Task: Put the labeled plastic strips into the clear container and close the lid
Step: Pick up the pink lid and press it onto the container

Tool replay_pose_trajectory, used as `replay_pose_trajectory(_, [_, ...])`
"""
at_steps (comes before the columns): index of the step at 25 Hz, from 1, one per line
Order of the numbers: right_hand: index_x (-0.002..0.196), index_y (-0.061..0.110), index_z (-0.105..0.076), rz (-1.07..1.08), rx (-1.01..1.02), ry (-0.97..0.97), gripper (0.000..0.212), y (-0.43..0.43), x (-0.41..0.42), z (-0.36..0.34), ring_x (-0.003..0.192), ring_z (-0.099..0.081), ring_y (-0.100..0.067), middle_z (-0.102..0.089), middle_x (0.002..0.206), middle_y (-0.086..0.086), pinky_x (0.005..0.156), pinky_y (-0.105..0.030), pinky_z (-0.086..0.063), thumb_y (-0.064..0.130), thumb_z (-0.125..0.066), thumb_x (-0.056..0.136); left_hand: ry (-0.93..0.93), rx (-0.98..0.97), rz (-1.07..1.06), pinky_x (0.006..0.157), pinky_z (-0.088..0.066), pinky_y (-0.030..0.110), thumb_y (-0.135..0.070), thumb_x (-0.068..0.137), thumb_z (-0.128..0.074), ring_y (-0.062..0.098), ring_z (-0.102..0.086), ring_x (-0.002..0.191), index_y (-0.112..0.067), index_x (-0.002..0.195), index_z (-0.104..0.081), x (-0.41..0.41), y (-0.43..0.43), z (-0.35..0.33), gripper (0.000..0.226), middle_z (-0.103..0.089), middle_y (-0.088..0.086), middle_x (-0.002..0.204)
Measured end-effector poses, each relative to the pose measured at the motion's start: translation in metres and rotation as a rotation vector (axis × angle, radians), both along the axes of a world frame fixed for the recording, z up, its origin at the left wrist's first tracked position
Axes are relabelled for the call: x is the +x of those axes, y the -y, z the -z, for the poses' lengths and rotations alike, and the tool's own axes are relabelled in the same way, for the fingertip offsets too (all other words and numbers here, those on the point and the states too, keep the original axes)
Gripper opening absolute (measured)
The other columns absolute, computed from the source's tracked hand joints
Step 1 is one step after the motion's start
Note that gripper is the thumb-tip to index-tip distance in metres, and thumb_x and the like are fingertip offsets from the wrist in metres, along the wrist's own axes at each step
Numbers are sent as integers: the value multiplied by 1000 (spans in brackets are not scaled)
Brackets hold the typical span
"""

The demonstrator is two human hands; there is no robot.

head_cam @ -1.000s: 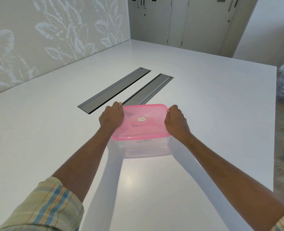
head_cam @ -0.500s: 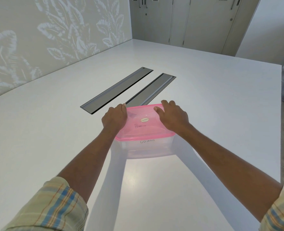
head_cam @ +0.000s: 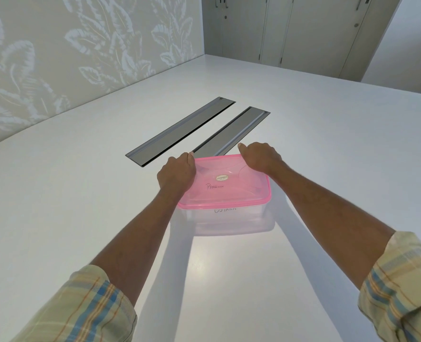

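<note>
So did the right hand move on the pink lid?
Yes. The right hand slid from the pink lid's right edge to its far corner, nearer the grey slot.

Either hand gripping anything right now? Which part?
Both are on the pink lid: left hand at its far-left corner, right hand at its far-right corner.
</note>
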State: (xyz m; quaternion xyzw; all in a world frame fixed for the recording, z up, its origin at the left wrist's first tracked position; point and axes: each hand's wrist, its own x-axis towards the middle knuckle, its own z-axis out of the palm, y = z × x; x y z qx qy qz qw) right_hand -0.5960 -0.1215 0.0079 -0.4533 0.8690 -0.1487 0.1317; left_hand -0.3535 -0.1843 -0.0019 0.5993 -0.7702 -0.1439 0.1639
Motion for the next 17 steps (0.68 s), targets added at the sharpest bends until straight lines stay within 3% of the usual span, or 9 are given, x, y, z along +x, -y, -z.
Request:
replay_pose_trajectory(4, [99,11,-59,-47,9,63,54,4,-8,-1,91,-53,-34,-67,114,-19,79,-40,-43,55,-26,101,-12,18,-13,84,-39,40,-52,111,-17,34,-52,89,-21,118,-66,1,0,0,58,-65,15,114])
replay_pose_trajectory(10, [98,9,-61,-57,-69,137,50,6,-11,4,91,-60,-38,-66,97,-16,76,-37,-43,50,-33,105,-10,5,-18,84,-39,40,-52,111,-18,39,-60,97,-21,118,-66,0,0,0,58,-64,14,111])
replay_pose_trajectory(12, [120,7,-63,-53,-49,133,49,6,-10,4,107,-64,-41,-65,103,-16,81,-39,-48,41,-31,108,-9,8,-17,84,-39,40,-52,111,-19,40,-59,98,-21,119,-66,0,0,0,57,-66,15,115])
replay_pose_trajectory(14, [149,14,-49,-4,-102,212,47,6,-10,5,121,-60,-45,-62,126,-23,93,-41,-50,28,-25,111,-17,15,-20,84,-38,40,-51,111,-20,37,-54,93,-19,118,-65,0,0,1,56,-67,16,116])
replay_pose_trajectory(17, [154,18,-43,11,-107,272,48,5,-9,1,124,-58,-46,-58,135,-25,96,-41,-49,24,-23,112,-76,52,-65,85,-40,43,-57,109,-24,43,-62,106,-10,125,-60,0,0,3,61,-68,19,123])
